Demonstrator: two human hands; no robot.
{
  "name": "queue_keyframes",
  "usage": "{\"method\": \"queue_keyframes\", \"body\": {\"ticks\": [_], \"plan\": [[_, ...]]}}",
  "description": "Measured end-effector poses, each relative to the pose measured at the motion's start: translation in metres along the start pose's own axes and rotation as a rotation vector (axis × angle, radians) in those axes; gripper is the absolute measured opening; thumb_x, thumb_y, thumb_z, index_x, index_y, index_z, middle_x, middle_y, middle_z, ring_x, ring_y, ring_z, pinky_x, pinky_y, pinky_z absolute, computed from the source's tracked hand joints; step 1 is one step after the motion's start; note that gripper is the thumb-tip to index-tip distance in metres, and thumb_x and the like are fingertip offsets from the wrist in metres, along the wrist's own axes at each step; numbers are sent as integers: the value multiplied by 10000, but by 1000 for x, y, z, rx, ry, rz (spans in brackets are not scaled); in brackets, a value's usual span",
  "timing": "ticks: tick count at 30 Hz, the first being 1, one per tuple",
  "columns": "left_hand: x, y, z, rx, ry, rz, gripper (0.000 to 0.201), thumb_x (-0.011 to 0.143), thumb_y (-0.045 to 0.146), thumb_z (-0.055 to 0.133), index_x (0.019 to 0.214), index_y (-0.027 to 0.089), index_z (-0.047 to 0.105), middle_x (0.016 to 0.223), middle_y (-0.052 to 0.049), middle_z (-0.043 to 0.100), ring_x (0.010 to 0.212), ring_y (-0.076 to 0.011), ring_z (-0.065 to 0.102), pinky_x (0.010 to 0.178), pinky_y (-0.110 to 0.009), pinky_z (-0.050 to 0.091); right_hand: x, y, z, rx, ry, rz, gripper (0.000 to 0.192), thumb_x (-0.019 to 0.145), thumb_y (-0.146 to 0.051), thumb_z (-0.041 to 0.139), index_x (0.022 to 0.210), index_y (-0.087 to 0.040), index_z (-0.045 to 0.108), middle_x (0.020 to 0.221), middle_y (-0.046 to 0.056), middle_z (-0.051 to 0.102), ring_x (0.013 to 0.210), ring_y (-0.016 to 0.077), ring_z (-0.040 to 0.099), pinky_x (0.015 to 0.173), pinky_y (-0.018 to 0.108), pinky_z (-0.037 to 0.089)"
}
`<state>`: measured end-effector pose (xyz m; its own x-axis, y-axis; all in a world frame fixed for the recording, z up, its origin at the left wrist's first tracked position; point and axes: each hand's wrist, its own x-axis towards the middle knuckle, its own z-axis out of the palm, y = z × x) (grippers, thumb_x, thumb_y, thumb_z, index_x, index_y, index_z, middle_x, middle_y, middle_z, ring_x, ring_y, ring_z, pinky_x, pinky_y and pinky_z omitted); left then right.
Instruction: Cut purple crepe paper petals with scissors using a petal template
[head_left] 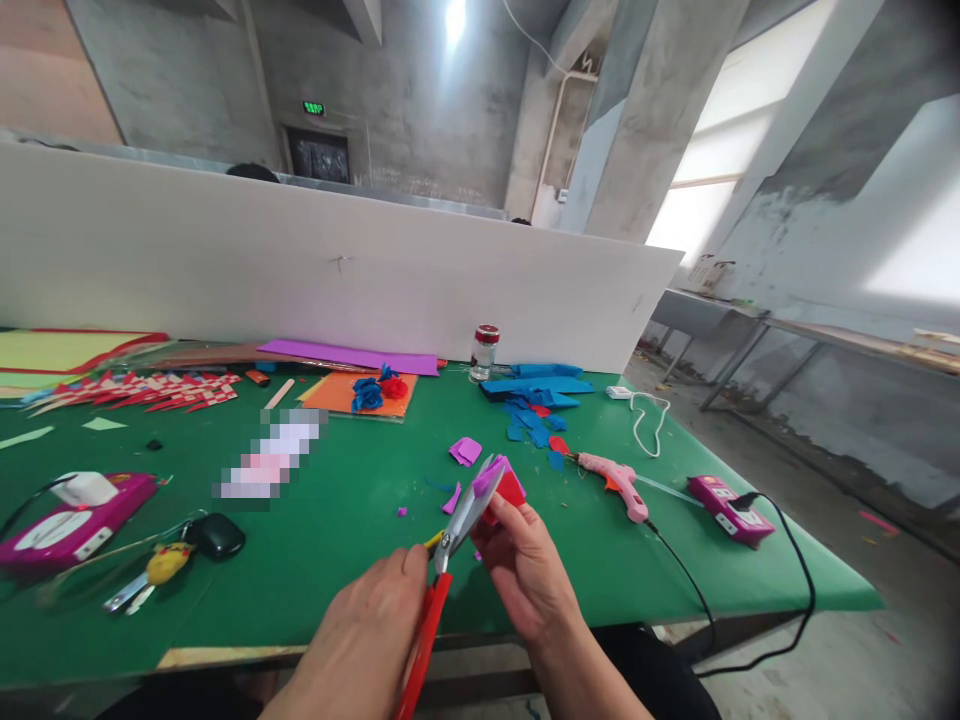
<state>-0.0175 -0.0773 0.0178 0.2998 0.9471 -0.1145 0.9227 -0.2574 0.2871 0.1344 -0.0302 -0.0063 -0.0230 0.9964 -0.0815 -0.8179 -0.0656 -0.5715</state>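
My left hand (379, 605) is closed round the handles of a pair of scissors (466, 518), one red handle showing beside it and a bit of yellow behind its fingers. The blades point up and away, over a small stack of purple and red paper (511, 486). That paper is pinched between the thumb and fingers of my right hand (525, 570); the blades lie against its purple part. Just beyond are cut purple paper pieces (466, 452), with smaller purple scraps (451, 498) on the green table (330, 570).
To the right lie a pink glue gun (615, 480) and a purple power strip (731, 510) with black cord. Blue paper pieces (532, 420), a jar (484, 354) and blue and red paper flowers (369, 393) sit farther back. A white board (405, 270) stands behind.
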Motion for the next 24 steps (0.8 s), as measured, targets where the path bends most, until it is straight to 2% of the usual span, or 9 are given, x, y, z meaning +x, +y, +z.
{"method": "queue_keyframes", "body": {"ticks": [8,13,17,24], "plan": [[0,9,-13,4,-94,-53,333,860,16,304,1020,162,557,949,-98,669,834,-209,638,723,-313,454,0,-3,-1,-40,14,22,222,579,-242,890,709,-159,731,672,-8,696,630,100,605,666,217,499],[-1,10,-17,-19,-92,-55,312,883,19,299,978,165,557,951,-96,673,866,-225,648,770,-343,454,1,-11,-3,-110,-10,25,236,573,-258,891,695,-141,725,647,-14,666,592,87,567,648,216,493],[-3,15,-23,-21,-137,-85,310,905,28,296,1014,157,556,1005,-111,671,921,-239,645,801,-357,450,3,-16,-5,-156,-13,39,253,557,-259,896,697,-137,725,647,-11,664,598,94,572,649,224,493],[-5,13,-23,0,-147,-81,319,906,20,285,986,160,560,977,-104,671,873,-224,640,745,-333,434,3,-19,-7,-215,-24,31,246,563,-258,885,713,-136,732,663,-2,676,593,95,564,649,226,478]]}}
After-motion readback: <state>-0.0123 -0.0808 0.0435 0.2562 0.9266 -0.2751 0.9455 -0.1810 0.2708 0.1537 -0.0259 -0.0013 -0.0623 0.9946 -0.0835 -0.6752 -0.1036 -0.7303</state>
